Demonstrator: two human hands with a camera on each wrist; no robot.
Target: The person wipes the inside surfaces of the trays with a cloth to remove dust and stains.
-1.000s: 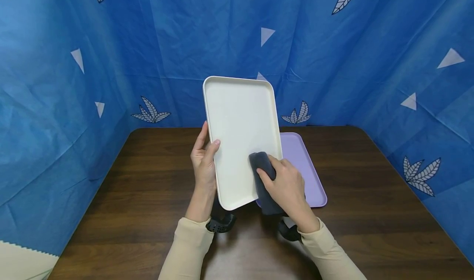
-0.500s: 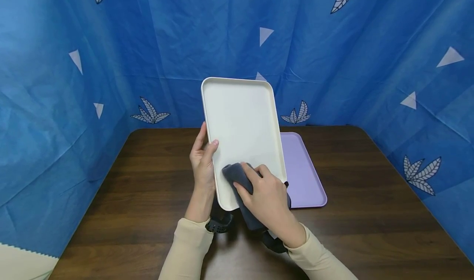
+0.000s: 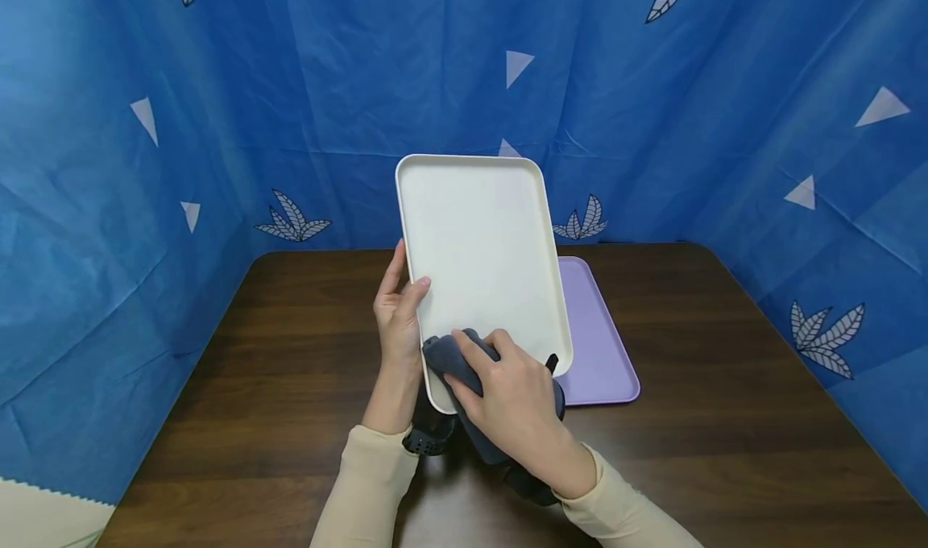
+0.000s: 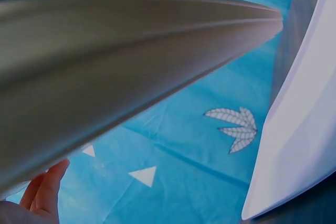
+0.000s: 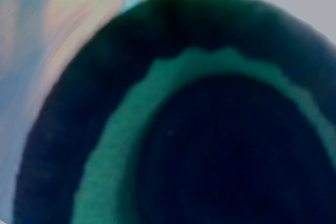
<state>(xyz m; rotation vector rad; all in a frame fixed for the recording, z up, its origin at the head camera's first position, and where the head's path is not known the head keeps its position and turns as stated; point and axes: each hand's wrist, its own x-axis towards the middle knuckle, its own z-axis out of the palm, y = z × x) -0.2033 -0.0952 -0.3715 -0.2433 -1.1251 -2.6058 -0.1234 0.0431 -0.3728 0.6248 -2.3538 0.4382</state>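
Note:
A white rectangular tray [image 3: 482, 250] is held up tilted above the table, its inner face toward me. My left hand [image 3: 399, 322] grips its left edge, thumb on the face and the other fingers behind. Near the tray's lower left corner, my right hand [image 3: 511, 399] grips a folded dark grey cloth [image 3: 453, 360] and presses it on the face. In the left wrist view the tray's side [image 4: 131, 51] runs close past the lens, with fingers [image 4: 50, 190] below it. Dark folds of the cloth [image 5: 173, 27] fill most of the right wrist view.
A lilac tray [image 3: 598, 338] lies flat on the dark wooden table [image 3: 725, 387], partly behind the white tray. Blue printed curtains [image 3: 348, 89] enclose the back and sides. Black wrist straps [image 3: 429, 441] sit on both wrists.
My right hand has wiped the cloth left and down across the white tray, from its right side to the lower left corner. The tray's lower right end has swung slightly right.

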